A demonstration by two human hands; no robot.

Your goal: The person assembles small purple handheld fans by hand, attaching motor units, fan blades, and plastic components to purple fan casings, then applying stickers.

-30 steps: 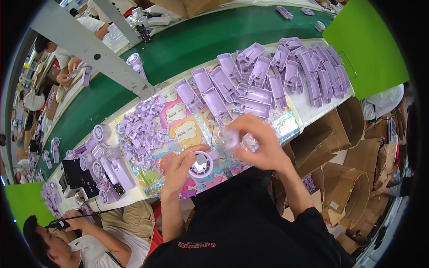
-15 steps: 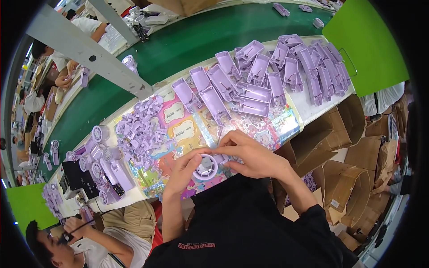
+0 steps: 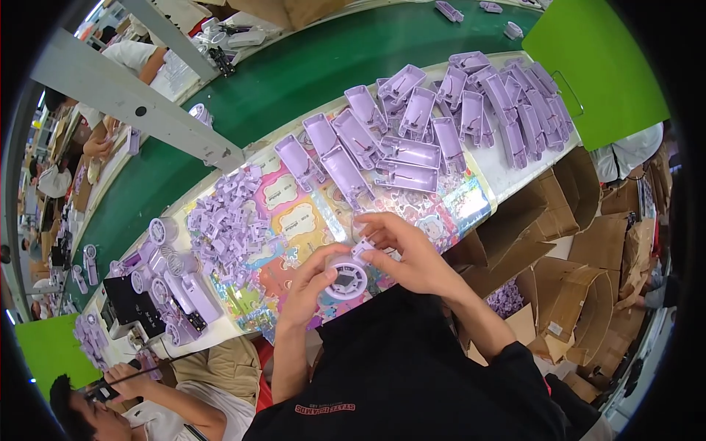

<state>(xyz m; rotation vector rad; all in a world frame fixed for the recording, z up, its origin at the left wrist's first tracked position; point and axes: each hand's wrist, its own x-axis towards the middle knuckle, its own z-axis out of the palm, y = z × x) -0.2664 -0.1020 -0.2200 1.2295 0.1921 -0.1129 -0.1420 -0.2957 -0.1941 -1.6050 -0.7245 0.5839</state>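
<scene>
Low over the near edge of the table, my left hand is closed on a round lilac plastic housing with spokes and a grey centre. Against the housing's upper side, my right hand pinches a small lilac plastic piece between thumb and fingers. The piece appears to touch the housing; the exact join is hidden by the fingers. Left of my hands lies a heap of small lilac pieces. Beyond them, long lilac shells with thin dark wires lie side by side and stacked.
A colourful printed mat covers the tabletop. Behind it runs a green conveyor belt, with a grey metal post at left. Assembled lilac fans lie near a seated co-worker. Open cardboard boxes stand at right.
The round housing has tilted and shifted slightly right in my left hand. My right fingers have moved onto the small piece at its upper edge. The view has shifted a little.
</scene>
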